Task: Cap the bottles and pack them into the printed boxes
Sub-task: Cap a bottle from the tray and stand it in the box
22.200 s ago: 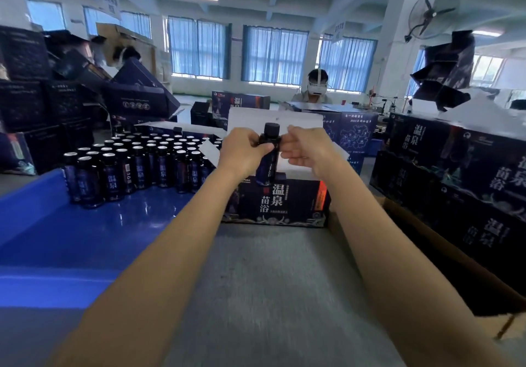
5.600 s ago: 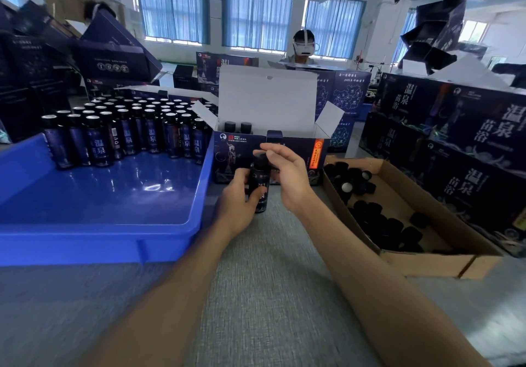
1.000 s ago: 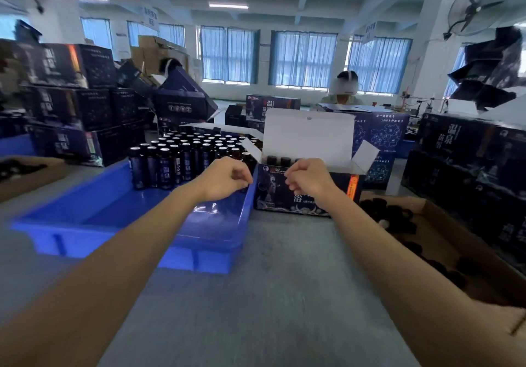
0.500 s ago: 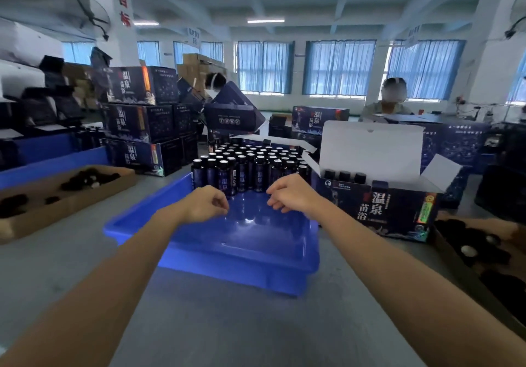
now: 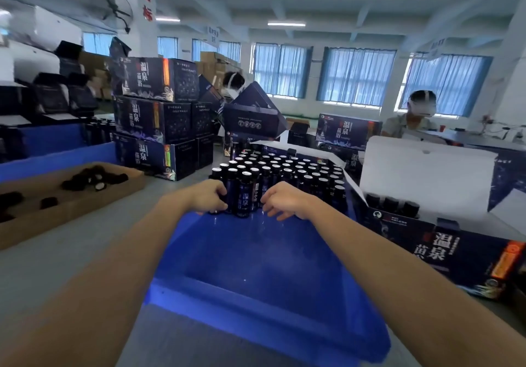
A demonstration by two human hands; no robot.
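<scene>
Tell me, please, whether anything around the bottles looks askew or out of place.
One printed box behind the bottles sits steeply tilted, unlike the squarely stacked boxes to its left. The bottles in the blue tray stand upright, and nothing looks spilled.
</scene>
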